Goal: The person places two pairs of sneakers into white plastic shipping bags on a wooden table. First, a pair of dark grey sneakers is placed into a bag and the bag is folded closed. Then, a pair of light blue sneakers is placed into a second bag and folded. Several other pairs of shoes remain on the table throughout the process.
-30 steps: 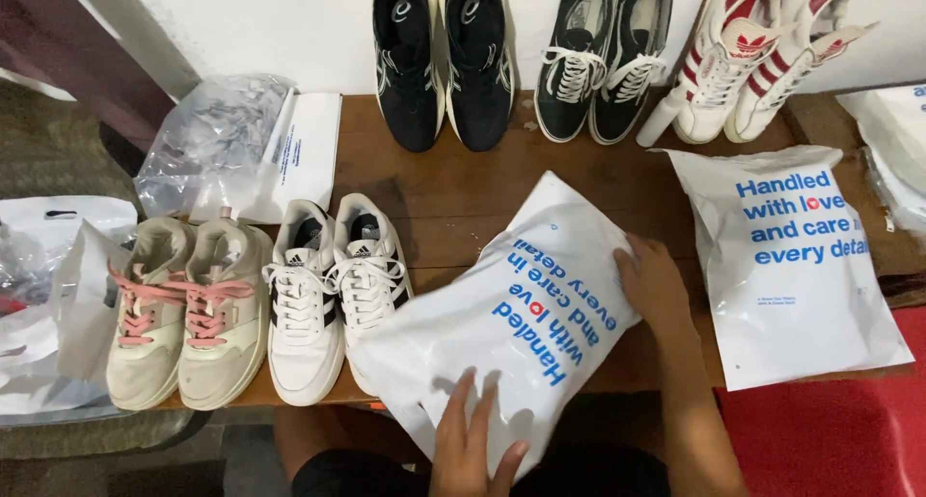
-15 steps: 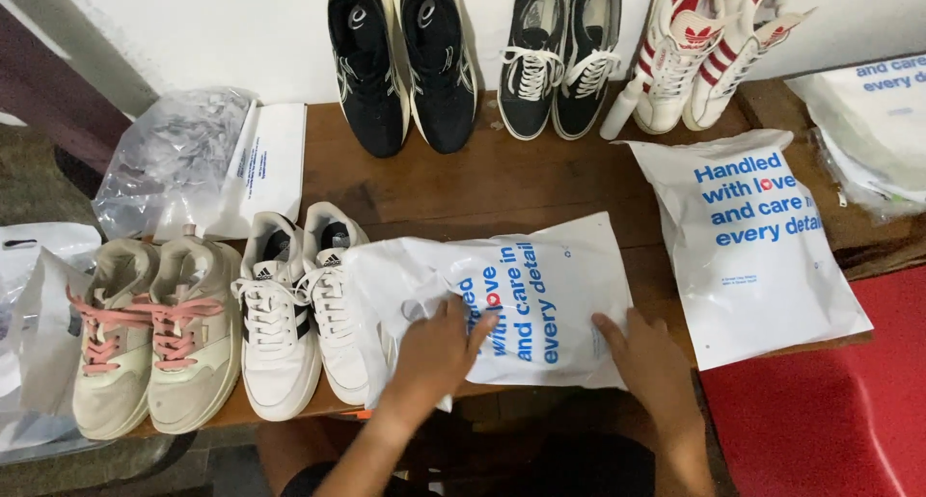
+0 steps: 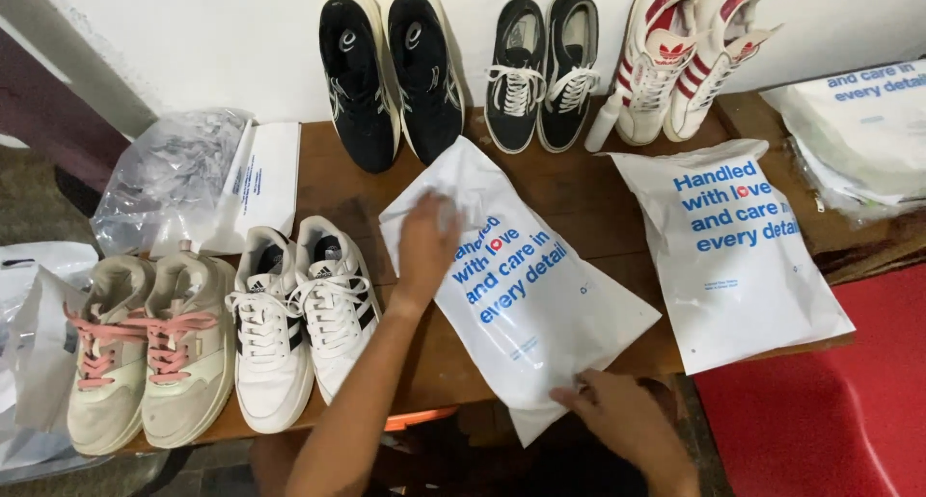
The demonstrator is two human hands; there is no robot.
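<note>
On a brown wooden table (image 3: 579, 208) seen from above, a person's two bare hands rest on a white plastic mailer bag (image 3: 526, 295) with blue print, which lies flat and slanted across the table's middle. The left hand (image 3: 427, 246) lies palm down on the bag's upper left part, fingers together and pressed flat against the plastic; it pinches nothing. The right hand (image 3: 627, 415) is at the bag's lower edge, near the table's front rim, its fingertips touching the plastic; whether it grips the edge cannot be told.

Just left of the left hand stands a pair of white sneakers with black stripes (image 3: 299, 319), toes toward the viewer, close beside the bag. Further left of it is a pair of cream sneakers with pink laces (image 3: 149, 348). Beyond the left hand, against the white wall, stand black running shoes (image 3: 391, 68), and to their right black canvas sneakers with white laces (image 3: 542, 68), then white sneakers with red stripes (image 3: 690, 53). To the right of both hands lies a second white mailer bag (image 3: 738, 251), apart from the first. Far left of the left hand sit a crumpled clear plastic bag (image 3: 164, 174) and a flat white packet (image 3: 260, 179).
</note>
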